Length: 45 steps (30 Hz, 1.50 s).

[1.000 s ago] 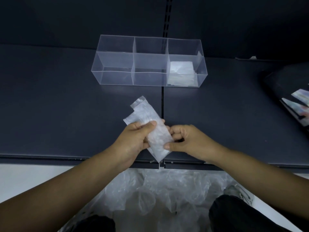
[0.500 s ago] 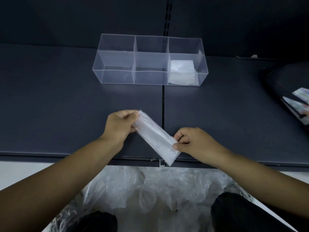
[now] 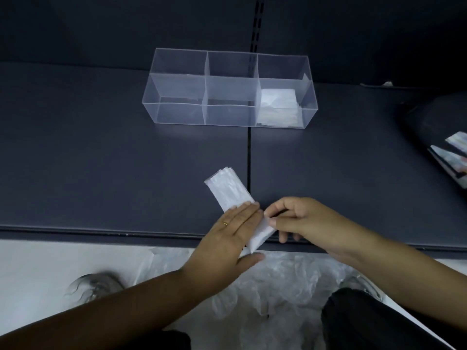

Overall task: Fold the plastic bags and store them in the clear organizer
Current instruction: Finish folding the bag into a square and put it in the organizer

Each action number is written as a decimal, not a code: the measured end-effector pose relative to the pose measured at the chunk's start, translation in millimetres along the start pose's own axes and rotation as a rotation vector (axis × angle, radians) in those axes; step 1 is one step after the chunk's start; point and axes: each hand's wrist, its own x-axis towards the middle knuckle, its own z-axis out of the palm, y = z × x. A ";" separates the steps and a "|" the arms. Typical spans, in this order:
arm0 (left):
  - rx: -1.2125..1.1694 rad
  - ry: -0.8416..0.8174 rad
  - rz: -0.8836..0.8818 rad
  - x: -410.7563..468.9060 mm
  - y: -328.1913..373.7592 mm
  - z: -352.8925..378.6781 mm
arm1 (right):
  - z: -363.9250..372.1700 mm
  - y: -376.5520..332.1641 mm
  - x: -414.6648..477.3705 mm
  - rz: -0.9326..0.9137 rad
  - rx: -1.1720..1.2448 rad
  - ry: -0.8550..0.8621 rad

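Observation:
A plastic bag folded into a long narrow strip lies slantwise on the dark shelf near its front edge. My left hand lies flat on the strip's middle with straight fingers, pressing it down. My right hand pinches the strip's near end between thumb and forefinger. The clear organizer with three compartments stands further back on the shelf. Its right compartment holds folded bags; the left and middle ones look empty.
A heap of loose crumpled plastic bags lies below the shelf edge between my knees. A dark object with printed cards sits at the right edge. The shelf seam runs between the organizer and my hands.
My left hand let go of the strip's far end and now lies flat on its middle. The strip went down onto the shelf. My right hand kept its hold on the near end.

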 end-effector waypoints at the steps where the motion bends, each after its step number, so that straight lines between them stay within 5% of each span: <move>1: -0.037 0.066 0.009 0.7 1.4 0.1 | -0.1 -1.1 -3.4 -0.013 0.022 -0.020; 3: -0.193 0.137 -0.032 2.4 2.3 -3.7 | -1.8 -5.5 -7.3 -0.075 0.037 -0.024; 6: -0.472 0.026 -0.202 5.3 0.7 -19.0 | -14.6 -11.4 -2.9 -0.251 -0.032 0.066; 11: -0.829 -0.042 -0.462 16.4 -11.7 -34.5 | -12.4 -10.7 24.0 -0.265 -0.078 -0.153; 23: -1.202 0.048 -0.740 40.7 -12.4 -38.2 | 15.2 3.3 47.1 -0.168 0.011 0.273; 27: -0.738 0.403 -0.677 38.4 -15.3 -34.9 | 15.0 2.8 47.0 -0.116 -0.009 0.305; 31: 0.077 0.350 -0.138 26.9 -18.7 -27.6 | 13.8 -2.5 50.0 -0.110 -0.081 0.294; 36: 0.342 -0.023 -0.210 20.8 -23.8 -12.0 | 14.5 -8.4 53.9 -0.123 -0.195 0.296; 45: 0.426 -0.051 -0.386 13.8 -25.8 -3.7 | 31.4 26.1 49.1 -0.318 -0.694 0.641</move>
